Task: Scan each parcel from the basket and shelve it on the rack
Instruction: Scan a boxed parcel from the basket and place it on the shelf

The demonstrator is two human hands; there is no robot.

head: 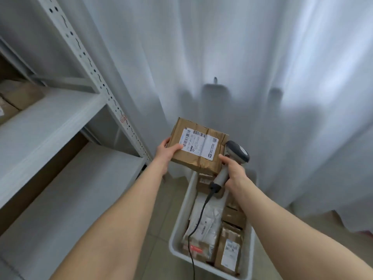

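White curtains (222, 47) hang behind a pale tiled floor (159, 201), with a grey-white metal shelving rack (50, 116) standing on the left. Above a white plastic basket (180, 217) on the floor, the left hand (166, 152) holds a brown taped cardboard parcel (193, 162) by its near-left corner, thumb on top. Its white printed shipping label (198, 145) faces up. The right hand (235, 173) has its grip wrapped round the handle of a grey corded handheld barcode scanner (238, 151). The scanner's head sits just beside the parcel's right edge, and its black cable (198, 217) trails down across the basket. Whether the scan has registered cannot be told. The task looks well short of finished: this parcel is not yet shelved, and the basket holds several more brown boxes and white mailer bags (210, 225). A few brown packages (20, 98) already lie on an upper shelf of the rack.
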